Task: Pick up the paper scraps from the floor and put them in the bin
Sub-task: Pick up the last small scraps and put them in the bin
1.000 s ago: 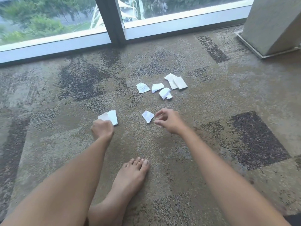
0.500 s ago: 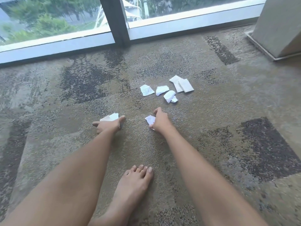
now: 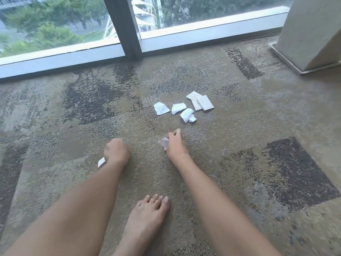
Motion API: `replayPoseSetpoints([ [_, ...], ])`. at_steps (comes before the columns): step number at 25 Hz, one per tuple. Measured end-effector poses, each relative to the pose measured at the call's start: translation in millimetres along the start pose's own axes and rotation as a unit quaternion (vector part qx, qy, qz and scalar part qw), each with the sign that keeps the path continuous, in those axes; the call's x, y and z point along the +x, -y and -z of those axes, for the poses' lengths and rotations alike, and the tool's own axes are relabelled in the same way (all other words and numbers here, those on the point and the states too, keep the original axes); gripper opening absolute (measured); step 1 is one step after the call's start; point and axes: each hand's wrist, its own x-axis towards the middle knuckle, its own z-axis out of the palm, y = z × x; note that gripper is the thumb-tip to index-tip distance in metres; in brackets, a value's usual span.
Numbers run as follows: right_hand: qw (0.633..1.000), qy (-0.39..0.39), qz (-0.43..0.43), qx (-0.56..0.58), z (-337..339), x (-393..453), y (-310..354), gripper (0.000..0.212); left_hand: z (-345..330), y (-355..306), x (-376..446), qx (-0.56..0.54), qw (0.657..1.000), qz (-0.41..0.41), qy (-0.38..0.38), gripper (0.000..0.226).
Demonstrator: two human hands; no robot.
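Both scraps have been lifted: one (image 3: 101,162) is being gripped by the left hand (image 3: 115,152), one (image 3: 164,142) pinched by the right hand (image 3: 174,144), over mottled carpet (image 3: 239,182) at center frame; window (image 3: 55,28) above.

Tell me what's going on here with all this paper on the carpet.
A person is bent over the carpet picking up torn paper. The left hand grips one scrap, and the right hand pinches another scrap. A small cluster of scraps lies on the floor just beyond the hands, toward the window. A bare foot rests between the arms. No bin is in view, so nothing visible has been thrown away yet.
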Motion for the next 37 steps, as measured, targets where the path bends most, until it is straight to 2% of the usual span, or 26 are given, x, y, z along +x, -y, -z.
replayPoseSetpoints([
  [2, 0.999, -0.02, 0.009, 0.041, -1.3, -7.6, -6.8, 0.011, -8.0, -1.5, -10.9, -0.013, 0.997, -0.054, -0.051, 0.021],
  [4, 0.989, -0.047, -0.018, 0.135, -0.3, -15.1, -18.3, 0.008, -3.1, -22.3, -12.9, -0.119, 0.985, -0.096, -0.084, 0.017],
  [6, 0.96, -0.077, -0.079, 0.258, 6.8, -23.3, -28.3, 0.009, 2.8, -61.6, -35.7, -0.263, 0.952, -0.137, -0.078, 0.014],
  [8, 0.908, -0.114, -0.119, 0.385, 17.0, -29.5, -32.4, 0.015, 6.1, -99.7, -72.8, -0.434, 0.894, -0.103, -0.052, 0.027],
  [9, 0.872, -0.126, -0.129, 0.455, 23.1, -31.9, -32.3, 0.016, 8.0, -117.4, -84.8, -0.53, 0.847, -0.041, -0.002, 0.03],
  [10, 0.844, -0.139, -0.135, 0.5, 28.6, -34.5, -30.8, 0.018, 11.0, -131.2, -93.4, -0.62, 0.779, 0.044, 0.081, 0.029],
  [11, 0.838, -0.164, -0.135, 0.503, 33.8, -37.2, -29.5, 0.02, 15.0, -142.0, -102.1, -0.693, 0.69, 0.112, 0.176, 0.026],
  [12, 0.85, -0.204, -0.133, 0.467, 38.9, -40.9, -29.0, 0.02, 19.0, -149.3, -111.2, -0.732, 0.614, 0.142, 0.26, 0.027],
  [13, 0.867, -0.248, -0.124, 0.413, 42.8, -45.2, -30.4, 0.018, 23.4, -154.3, -118.0, -0.75, 0.564, 0.146, 0.312, 0.03],
  [14, 0.887, -0.285, -0.102, 0.348, 46.9, -50.0, -33.9, 0.014, 28.5, -158.8, -122.4, -0.756, 0.545, 0.138, 0.336, 0.032],
  [16, 0.929, -0.294, -0.046, 0.219, 54.2, -59.5, -44.7, 0.012, 36.1, -167.9, -126.6, -0.74, 0.55, 0.134, 0.364, 0.034],
  [19, 0.968, -0.217, 0.016, 0.121, 69.7, -67.2, -63.1, 0.024, 43.0, -182.2, -134.7, -0.692, 0.577, 0.157, 0.405, 0.034],
  [21, 0.984, -0.153, 0.068, 0.061, 79.8, -67.4, -72.5, 0.027, 42.8, -190.6, -134.7, -0.697, 0.599, 0.14, 0.368, 0.031],
  [22, 0.989, -0.115, 0.088, 0.042, 82.2, -66.8, -75.5, 0.029, 42.4, -192.2, -132.9, -0.717, 0.586, 0.154, 0.344, 0.029],
  [24, 0.99, -0.06, 0.117, 0.047, 83.2, -67.0, -77.3, 0.036, 43.1, -188.9, -123.1, -0.767, 0.506, 0.224, 0.326, 0.022],
  [25, 0.987, -0.056, 0.131, 0.079, 82.4, -66.3, -77.1, 0.039, 41.4, -185.9, -115.2, -0.768, 0.513, 0.238, 0.301, 0.017],
  [27, 0.97, -0.084, 0.138, 0.183, 81.1, -61.7, -75.2, 0.042, 35.5, -175.3, -97.3, -0.723, 0.599, 0.244, 0.244, 0.01],
  [30, 0.954, -0.139, 0.088, 0.252, 77.1, -39.3, -77.9, 0.041, 22.1, -156.5, -76.6, -0.669, 0.687, 0.221, 0.176, 0.032],
  [32, 0.96, -0.148, 0.055, 0.23, 73.9, -15.8, -79.9, 0.037, 3.4, -147.1, -67.9, -0.613, 0.764, 0.138, 0.146, 0.043],
  [33, 0.967, -0.144, 0.048, 0.204, 73.5, -3.5, -80.0, 0.036, -7.6, -143.9, -65.7, -0.595, 0.786, 0.087, 0.143, 0.045],
  [34, 0.975, -0.135, 0.046, 0.169, 73.2, 10.9, -78.3, 0.038, -18.6, -140.4, -63.9, -0.592, 0.792, 0.043, 0.141, 0.046],
  [35, 0.982, -0.124, 0.052, 0.131, 73.7, 25.8, -75.2, 0.042, -28.4, -137.3, -61.4, -0.605, 0.782, 0.018, 0.148, 0.044],
  [37, 0.988, -0.1, 0.085, 0.077, 76.9, 57.4, -63.2, 0.055, -42.1, -133.4, -56.2, -0.656, 0.734, -0.004, 0.178, 0.036],
])
